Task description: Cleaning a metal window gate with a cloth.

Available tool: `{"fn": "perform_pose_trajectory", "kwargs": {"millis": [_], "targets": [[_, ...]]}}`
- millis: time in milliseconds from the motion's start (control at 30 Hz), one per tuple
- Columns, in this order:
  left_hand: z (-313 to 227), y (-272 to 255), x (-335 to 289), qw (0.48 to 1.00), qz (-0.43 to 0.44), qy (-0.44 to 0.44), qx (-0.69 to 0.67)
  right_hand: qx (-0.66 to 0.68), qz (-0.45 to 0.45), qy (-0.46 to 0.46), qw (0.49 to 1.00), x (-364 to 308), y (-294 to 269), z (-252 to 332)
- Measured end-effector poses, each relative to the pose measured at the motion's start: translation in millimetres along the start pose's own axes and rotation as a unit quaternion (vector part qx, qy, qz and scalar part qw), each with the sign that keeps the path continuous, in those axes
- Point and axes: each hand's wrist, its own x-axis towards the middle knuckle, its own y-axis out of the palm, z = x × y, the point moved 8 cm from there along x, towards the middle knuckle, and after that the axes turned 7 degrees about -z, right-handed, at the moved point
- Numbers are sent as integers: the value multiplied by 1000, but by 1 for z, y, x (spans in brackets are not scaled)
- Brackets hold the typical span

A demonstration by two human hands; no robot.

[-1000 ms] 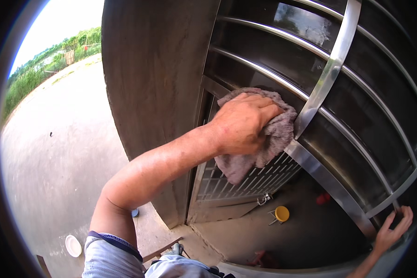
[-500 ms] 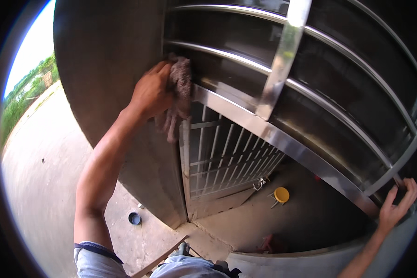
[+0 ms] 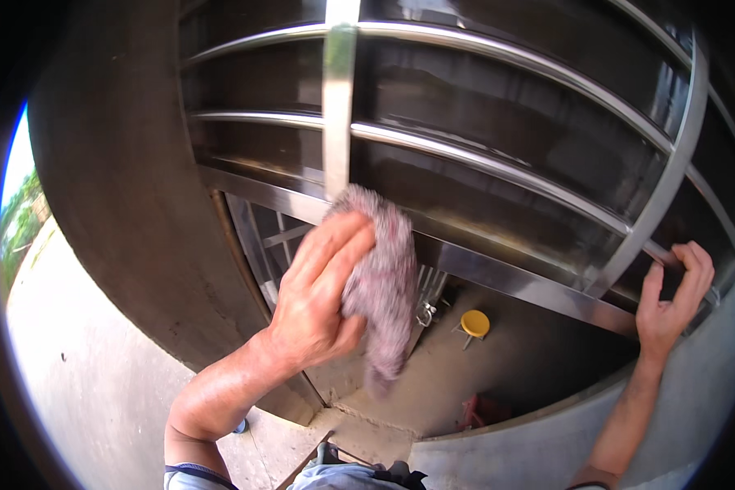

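Note:
In the middle of the view my left hand (image 3: 318,298) grips a greyish-pink, fuzzy cleaning cloth (image 3: 381,286). The cloth lies over the lower rail (image 3: 498,282) of a shiny metal window grille, just below its upright flat bar (image 3: 338,106); its loose end hangs down and is blurred. At the right, my right hand (image 3: 674,306) has its fingers hooked round a metal bar of the grille (image 3: 665,255). Dark panes (image 3: 498,106) show behind the horizontal bars.
A concrete wall edge (image 3: 114,180) curves down at the left. Far below are a yellow round stool (image 3: 474,323), a dark red object (image 3: 482,412) and the barred gate (image 3: 282,237), partly hidden by my hand. A pale ledge (image 3: 506,453) runs along the lower right.
My left hand has slid the cloth rightward along the lower rail, from the wall corner to below the upright bar. The view has shifted too; my right hand keeps its hold.

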Motion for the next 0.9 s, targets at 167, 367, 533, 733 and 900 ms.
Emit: {"fn": "perform_pose_trajectory", "kwargs": {"millis": [167,367,533,733,900], "targets": [[-14,23,28,992,31,-23,118,5,-12,16,1000,1,-1,1],[-70,62,54,993,55,29,99,-3,-23,20,1000,3,-1,2],[-134,119,69,994,70,82,14,7,-29,27,999,0,-1,1],[-131,114,71,996,51,70,-13,4,-19,29,999,1,-3,1],[-85,83,66,989,110,63,69,-4,-12,22,1000,1,-12,-6]]}}
